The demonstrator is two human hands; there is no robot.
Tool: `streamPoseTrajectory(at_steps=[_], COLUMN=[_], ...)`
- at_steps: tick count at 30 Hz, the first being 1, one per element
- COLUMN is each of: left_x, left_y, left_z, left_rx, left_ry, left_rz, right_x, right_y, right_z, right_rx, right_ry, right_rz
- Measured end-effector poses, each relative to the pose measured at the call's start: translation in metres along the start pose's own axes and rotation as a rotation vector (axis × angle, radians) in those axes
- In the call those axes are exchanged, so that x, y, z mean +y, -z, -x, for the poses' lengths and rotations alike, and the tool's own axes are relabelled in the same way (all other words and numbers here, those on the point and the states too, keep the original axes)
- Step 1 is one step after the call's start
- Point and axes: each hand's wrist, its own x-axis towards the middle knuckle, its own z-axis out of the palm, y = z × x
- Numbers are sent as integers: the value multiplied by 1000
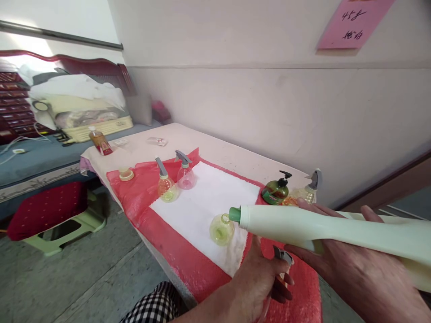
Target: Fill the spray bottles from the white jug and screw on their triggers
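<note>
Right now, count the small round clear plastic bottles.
4: yellow one and pink one at the white cloth's far end, uncapped one nearer, fourth beside the green pump bottle; others possibly hidden.

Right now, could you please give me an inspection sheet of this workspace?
Surface: cream table partly covered by red plastic sheet and white cloth.
Job's things: large cream bottle, its green nozzle beside an open yellow bottle; grey spray head.
Clutter: yellow spray bottle, pink spray bottle, green pump bottle, brown bottle.
Hands: left hand holds the spray head; right hand grips the cream bottle.
Cables: white cable at far left.
Surroundings: pink note on wall, green stool on floor.
</note>
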Motion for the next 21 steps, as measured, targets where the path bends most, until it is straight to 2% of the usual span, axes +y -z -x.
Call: streamPoseTrajectory(at_steps=[8,17,21], left_x=[1,1,1], left_y=[1,1,0], left_z=[-1,-3,-1], left_rx=[2,0,-6], left_ry=[41,61,48], left_rz=[26,26,42], right_x=[-3,0,-2], right_y=[-5,0,1], right_z=[0,3,1], right_rx=[47,-34,-32], right_ry=[30,36,37], right_rz=[4,20,25])
